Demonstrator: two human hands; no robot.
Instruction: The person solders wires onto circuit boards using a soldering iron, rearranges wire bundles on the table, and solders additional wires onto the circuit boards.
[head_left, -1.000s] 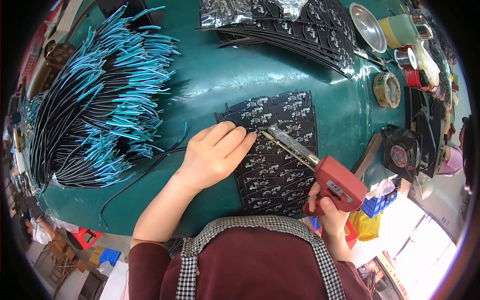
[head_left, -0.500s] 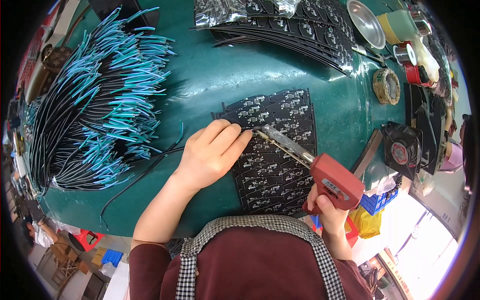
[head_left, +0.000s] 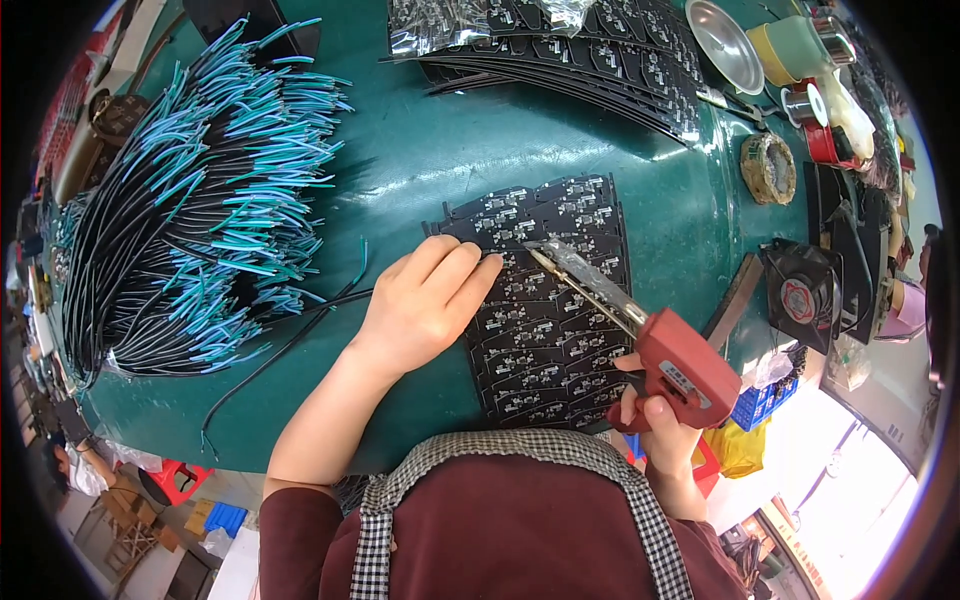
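The left hand (head_left: 425, 305) is resting flat, fingers loose, on the circuit board (head_left: 545, 300); the right hand (head_left: 655, 415) is gripping the soldering gun (head_left: 640, 335), whose tip is touching the board just beside the left fingertips.

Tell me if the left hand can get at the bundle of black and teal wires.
Probably yes: the left hand lies on the circuit panel, and only bare green tabletop separates it from the wires.

Wire bundle (head_left: 190, 210) (blue-tipped), small fan (head_left: 800, 297), metal bowl (head_left: 724, 44).

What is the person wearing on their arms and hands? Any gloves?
No gloves: both hands, the left hand and the right hand, are bare, with no rings or watch showing. The forearms are bare too. Dark red sleeves are pushed up near the elbows, under a black-and-white checked apron strap.
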